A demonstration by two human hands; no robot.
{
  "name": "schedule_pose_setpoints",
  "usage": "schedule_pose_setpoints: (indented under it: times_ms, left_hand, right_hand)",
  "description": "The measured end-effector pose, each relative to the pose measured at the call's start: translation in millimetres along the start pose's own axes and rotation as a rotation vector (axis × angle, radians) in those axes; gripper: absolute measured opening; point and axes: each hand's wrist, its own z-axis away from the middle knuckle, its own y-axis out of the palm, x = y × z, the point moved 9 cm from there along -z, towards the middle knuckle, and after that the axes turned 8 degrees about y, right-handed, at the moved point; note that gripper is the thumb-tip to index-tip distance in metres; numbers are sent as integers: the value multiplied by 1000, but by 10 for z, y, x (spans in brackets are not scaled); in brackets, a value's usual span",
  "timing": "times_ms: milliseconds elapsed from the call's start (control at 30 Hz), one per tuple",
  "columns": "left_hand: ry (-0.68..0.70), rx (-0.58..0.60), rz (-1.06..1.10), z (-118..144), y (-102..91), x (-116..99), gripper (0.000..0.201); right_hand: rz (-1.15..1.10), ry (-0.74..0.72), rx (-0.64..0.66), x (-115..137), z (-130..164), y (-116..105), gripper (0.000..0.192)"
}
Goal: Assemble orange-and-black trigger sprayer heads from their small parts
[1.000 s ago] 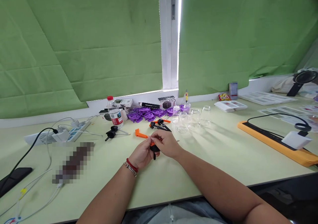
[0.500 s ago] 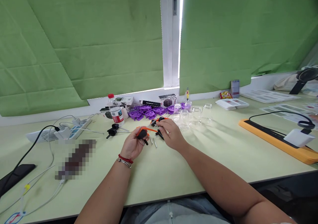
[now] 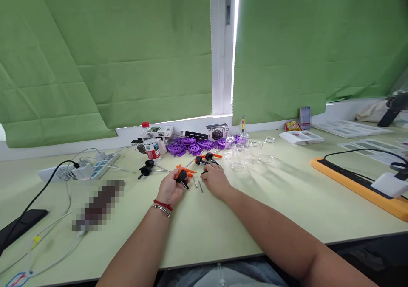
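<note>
- I see both forearms reaching forward from the bottom edge across a pale green table [image 3: 287,202], meeting near its middle.
- My left hand [image 3: 170,188] rests on the table with its back to the camera, a red band and a metal bangle at the wrist. Its fingers are curled closed around a small orange and black clamp [image 3: 183,175], which sticks out above the knuckles.
- My right hand [image 3: 216,181] lies low on the table just right of the left, palm down, fingers bent over a small black piece [image 3: 204,173] at their tips. I cannot tell whether it grips that piece or only touches it.
- Thin metal pins [image 3: 200,186] lie on the table in the gap between the two hands.
- Just beyond the hands lie more black and orange clamps [image 3: 207,157], and another black clamp [image 3: 147,168] to the left.
- Farther back stand purple plastic parts [image 3: 191,146], clear glass jars [image 3: 251,149] and a water bottle [image 3: 149,144] with a red cap.
- A power strip [image 3: 95,168] with cables sits at far left; an orange tray [image 3: 360,185] lies at far right.
</note>
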Motion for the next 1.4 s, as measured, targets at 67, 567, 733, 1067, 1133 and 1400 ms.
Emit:
schedule_pose_setpoints:
  times_ms: [67, 567, 733, 1067, 1133, 1400]
  left_hand:
    - [-5, 18, -32, 3, 8, 25, 12]
    - [36, 26, -292, 13, -45, 7, 19]
    - [63, 11, -362, -1, -88, -34, 21]
    - [75, -27, -524, 18, -133, -70, 18]
    - [81, -25, -507, -1, -138, -64, 16]
    - [145, 2, -355, -53, -122, -144, 13]
  right_hand:
    - [14, 2, 12, 4, -1, 27, 19]
    - [-9, 324, 104, -368, 49, -94, 20]
    - [-20, 360, 73, -354, 69, -92, 22]
    - [19, 354, 117, -375, 40, 59, 15]
    - [13, 357, 119, -372, 39, 46, 16]
    - [-253, 302, -13, -349, 94, -312, 15]
